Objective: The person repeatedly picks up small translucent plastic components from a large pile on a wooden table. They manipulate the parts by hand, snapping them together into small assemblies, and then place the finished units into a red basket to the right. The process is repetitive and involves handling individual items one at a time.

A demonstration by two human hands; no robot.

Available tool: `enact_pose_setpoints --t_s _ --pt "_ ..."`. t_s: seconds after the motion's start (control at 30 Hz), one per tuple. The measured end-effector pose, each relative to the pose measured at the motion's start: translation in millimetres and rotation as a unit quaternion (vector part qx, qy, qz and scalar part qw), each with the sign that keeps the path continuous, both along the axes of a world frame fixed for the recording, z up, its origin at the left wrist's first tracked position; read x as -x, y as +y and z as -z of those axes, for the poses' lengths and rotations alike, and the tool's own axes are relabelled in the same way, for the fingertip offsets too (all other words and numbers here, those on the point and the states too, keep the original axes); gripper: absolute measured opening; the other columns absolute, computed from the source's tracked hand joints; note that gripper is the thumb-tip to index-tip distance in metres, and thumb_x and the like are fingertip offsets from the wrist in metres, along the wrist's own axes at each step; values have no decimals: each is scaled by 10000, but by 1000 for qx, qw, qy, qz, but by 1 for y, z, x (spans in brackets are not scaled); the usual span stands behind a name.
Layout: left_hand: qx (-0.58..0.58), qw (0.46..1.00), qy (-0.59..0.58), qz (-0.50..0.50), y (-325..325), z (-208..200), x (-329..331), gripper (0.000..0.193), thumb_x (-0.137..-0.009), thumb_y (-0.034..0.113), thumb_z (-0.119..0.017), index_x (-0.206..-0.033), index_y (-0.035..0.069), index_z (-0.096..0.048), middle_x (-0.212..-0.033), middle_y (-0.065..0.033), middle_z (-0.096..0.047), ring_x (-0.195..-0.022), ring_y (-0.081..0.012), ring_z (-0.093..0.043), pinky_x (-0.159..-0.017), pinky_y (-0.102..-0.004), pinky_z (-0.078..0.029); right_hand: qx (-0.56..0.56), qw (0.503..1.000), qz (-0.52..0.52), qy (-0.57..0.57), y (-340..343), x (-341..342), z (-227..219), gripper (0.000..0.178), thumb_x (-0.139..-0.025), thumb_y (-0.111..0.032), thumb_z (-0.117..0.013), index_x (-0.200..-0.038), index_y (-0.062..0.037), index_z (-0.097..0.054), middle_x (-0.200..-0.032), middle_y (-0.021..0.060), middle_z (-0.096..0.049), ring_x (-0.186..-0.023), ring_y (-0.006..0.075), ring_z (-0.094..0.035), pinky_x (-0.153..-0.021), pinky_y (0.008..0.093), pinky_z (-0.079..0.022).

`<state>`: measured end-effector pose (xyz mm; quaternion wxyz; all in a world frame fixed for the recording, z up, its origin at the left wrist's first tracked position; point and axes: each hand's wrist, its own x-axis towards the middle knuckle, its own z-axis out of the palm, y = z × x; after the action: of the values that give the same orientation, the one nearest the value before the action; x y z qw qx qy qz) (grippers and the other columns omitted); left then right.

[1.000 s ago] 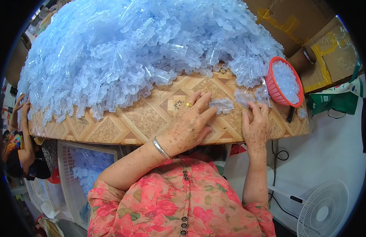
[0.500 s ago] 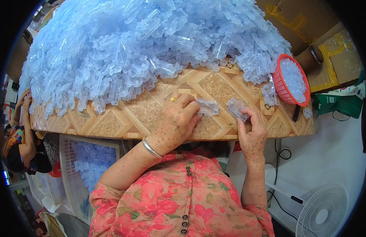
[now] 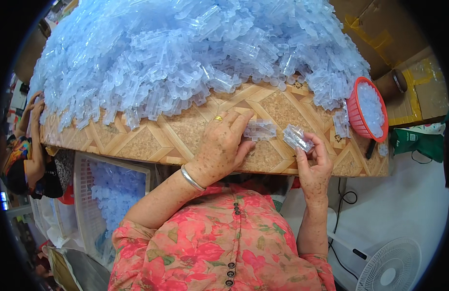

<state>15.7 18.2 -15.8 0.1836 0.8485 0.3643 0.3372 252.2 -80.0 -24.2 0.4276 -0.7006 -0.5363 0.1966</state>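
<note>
1. Clear plastic pieces [image 3: 296, 137] sit pinched in our right hand [image 3: 315, 167], at its eleven o'clock.
2. Our left hand [image 3: 222, 148] is spread, eight o'clock of another cluster [image 3: 261, 130].
3. We seem mid-handling; next needs a steady grip.

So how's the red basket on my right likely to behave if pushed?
The red basket probably keeps its shape, as it looks evenly round and ribbed. Pushed, it may spill, since small translucent pieces fill much of it. It could also slip off, being close to the right end of the table.
</note>
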Motion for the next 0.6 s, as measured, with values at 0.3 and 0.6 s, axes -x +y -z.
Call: enact_pose_setpoints --t_s 0.3,0.6 --pt "14 1000 2 -5 -3 3 1 648 -754 113 -849 -1343 35 -589 -1096 -140 -640 -996 -345 -629 -837 -443 -512 -11 1000 -13 -26 1 9 -4 391 -896 -24 -745 -1274 -39 -649 -1059 90 -710 -774 173 -656 -725 313 -556" --pt "38 999 -35 -6 -5 5 0 659 -746 68 -844 -1352 41 -587 -1034 -118 -659 -966 -327 -635 -834 -434 -507 -57 997 -46 -38 0 24 -8 470 -850 19 -768 -1297 -50 -641 -1195 111 -673 -797 177 -654 -719 323 -566"
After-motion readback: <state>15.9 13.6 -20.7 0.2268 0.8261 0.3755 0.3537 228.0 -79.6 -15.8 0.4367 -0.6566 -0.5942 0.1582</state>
